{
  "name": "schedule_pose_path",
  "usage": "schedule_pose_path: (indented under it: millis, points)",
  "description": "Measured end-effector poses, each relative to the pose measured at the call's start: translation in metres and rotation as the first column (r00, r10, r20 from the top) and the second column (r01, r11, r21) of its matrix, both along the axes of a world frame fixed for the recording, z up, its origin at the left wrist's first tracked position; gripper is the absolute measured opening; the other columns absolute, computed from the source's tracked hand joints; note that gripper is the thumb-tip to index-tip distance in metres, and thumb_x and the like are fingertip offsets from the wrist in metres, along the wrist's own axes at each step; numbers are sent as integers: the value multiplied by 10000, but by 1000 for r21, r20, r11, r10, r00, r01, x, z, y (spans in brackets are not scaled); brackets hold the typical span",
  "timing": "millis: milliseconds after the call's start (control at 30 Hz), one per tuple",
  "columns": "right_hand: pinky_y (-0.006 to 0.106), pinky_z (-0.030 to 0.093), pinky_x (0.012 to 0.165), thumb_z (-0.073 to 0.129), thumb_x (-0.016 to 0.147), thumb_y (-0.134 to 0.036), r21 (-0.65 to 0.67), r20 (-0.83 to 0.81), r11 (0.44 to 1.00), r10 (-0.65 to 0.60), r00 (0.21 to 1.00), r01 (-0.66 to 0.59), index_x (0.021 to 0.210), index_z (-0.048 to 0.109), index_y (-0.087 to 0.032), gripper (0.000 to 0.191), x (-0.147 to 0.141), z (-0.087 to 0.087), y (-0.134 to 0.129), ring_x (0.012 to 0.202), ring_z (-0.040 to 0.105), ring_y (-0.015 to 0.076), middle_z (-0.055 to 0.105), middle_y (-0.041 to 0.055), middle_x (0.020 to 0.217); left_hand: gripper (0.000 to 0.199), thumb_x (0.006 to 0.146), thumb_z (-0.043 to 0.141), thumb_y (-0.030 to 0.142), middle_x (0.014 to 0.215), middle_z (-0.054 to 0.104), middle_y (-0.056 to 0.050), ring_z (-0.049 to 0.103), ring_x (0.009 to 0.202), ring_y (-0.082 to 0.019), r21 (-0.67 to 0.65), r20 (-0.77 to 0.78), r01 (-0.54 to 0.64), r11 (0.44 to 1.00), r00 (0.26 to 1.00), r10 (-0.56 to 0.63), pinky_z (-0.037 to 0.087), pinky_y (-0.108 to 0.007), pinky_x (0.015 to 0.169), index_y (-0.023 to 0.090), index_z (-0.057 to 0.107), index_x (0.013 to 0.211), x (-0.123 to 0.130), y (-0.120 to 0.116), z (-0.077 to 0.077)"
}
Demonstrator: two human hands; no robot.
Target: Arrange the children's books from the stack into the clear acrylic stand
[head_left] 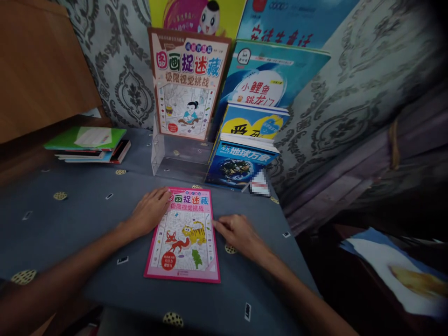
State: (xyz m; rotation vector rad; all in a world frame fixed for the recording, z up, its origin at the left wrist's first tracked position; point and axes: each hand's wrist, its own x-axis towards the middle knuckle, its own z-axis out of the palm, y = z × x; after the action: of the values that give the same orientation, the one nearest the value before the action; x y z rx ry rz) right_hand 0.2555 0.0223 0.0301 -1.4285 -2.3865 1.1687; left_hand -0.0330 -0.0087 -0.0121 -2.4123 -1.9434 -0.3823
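Note:
A pink-bordered picture book [182,245] lies face up on the table, its cover showing a red fox and a yellow tiger. My left hand [151,210] rests flat at its upper left edge, the fingertips stretched over the corner of the cover. At the right edge, my right hand [240,233] has its fingers curled, with the thumb and forefinger tips against the book's side. Behind it stands a clear display rack [159,149] bearing a matching brown-bordered book [191,91].
Right of that book, several children's books stand in tiers, an earth book [234,165] lowest. A stack of books [89,142] lies at the back left. The dark patterned tablecloth [105,200] covers the table. Blurred papers [392,270] lie lower at right.

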Motion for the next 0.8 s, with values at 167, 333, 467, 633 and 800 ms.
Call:
schedule_pose_path:
  millis: [167, 333, 467, 633, 800]
  points:
    - [405, 551, 899, 445, 972, -212, 461, -35, 881, 140, 990, -108, 1243, 662, -163, 350, -53, -2, 6, 1059, 705, 266, 743, 143, 1165, 362, 1025, 346, 273, 1444, 581, -153, 507, 1367, -296, 40, 3, -3, 999, 1000, 3, 478, -495, 1061, 169, 580, 1281, 0, 0, -7]
    - [478, 320, 1226, 346, 1003, -195, 507, 4, 814, 325, 946, -282, 1531, 362, -85, 539, -108, -29, 13, 1494, 355, 250, 417, 186, 1580, 383, 1024, 345, 288, 1448, 578, -162, 508, 1369, -309, 38, 0, 1, 999, 1000, -1, 480, -523, 1057, 171, 560, 1319, -2, 0, -9]
    - [458, 245, 1266, 354, 1008, -200, 490, 61, 823, 295, 953, -287, 1533, 355, -61, 543, -111, -39, 20, 1504, 337, 242, 407, 196, 1581, 396, 1024, 327, 294, 1437, 587, -164, 505, 1371, -310, 56, 21, 9, 998, 1000, -10, 460, -542, 1078, 180, 577, 1310, -3, 0, -10]
    - [499, 270, 1249, 347, 1009, -189, 535, 56, 819, 207, 977, -204, 1498, 440, -148, 500, -73, -40, 31, 1454, 430, 230, 521, 155, 1509, 416, 1032, 305, 314, 1458, 574, -153, 495, 1377, -300, 24, 0, -1, 1000, 1000, 1, 452, -529, 1091, 167, 585, 1302, 0, 0, -6]
    - [581, 286, 1212, 344, 1015, -198, 549, -47, 831, 138, 989, -90, 1499, 454, -206, 496, -33, -52, 52, 1413, 487, 237, 567, 118, 1476, 451, 1037, 274, 338, 1458, 570, -163, 486, 1376, -303, 17, -6, 8, 1000, 1000, -8, 437, -531, 1098, 150, 583, 1308, -2, 0, -1]
